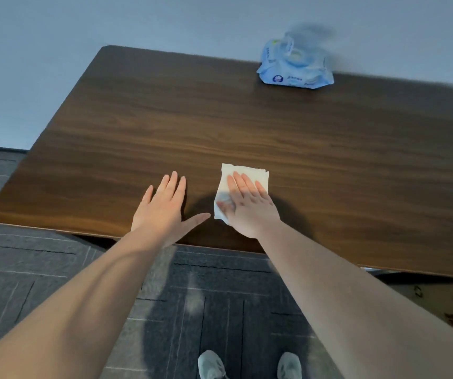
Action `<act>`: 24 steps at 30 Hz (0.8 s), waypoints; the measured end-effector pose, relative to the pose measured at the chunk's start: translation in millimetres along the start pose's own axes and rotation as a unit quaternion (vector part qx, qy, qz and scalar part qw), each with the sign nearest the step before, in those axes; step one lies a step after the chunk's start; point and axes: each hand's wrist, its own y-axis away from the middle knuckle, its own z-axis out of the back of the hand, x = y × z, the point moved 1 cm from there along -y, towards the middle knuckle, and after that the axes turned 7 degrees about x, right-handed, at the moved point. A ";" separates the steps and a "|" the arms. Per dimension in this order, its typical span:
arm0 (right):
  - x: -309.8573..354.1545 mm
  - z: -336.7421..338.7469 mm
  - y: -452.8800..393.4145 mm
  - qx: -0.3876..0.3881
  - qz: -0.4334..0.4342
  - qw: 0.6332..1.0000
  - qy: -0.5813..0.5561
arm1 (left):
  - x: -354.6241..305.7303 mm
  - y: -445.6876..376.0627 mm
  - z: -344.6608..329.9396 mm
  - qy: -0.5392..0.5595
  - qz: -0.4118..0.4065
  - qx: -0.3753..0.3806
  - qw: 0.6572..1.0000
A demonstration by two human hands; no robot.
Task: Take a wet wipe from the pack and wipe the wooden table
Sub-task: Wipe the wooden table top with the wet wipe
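right hand (250, 206) flat on wipe (244, 173)

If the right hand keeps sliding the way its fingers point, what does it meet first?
Bare table only, it seems; the right hand, flat on the wipe, points up-left, well left of the wipe pack.
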 end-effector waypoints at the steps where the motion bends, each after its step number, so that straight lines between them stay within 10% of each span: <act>1: -22.6 0.4 7.6 -0.002 -0.022 1.000 -0.003 | -16.3 -5.0 0.0 -0.003 -0.014 0.004 1.000; 24: -423.4 -20.1 217.7 -0.033 -0.397 0.909 -0.122 | -378.7 -88.2 -32.3 -0.089 -0.269 0.025 0.959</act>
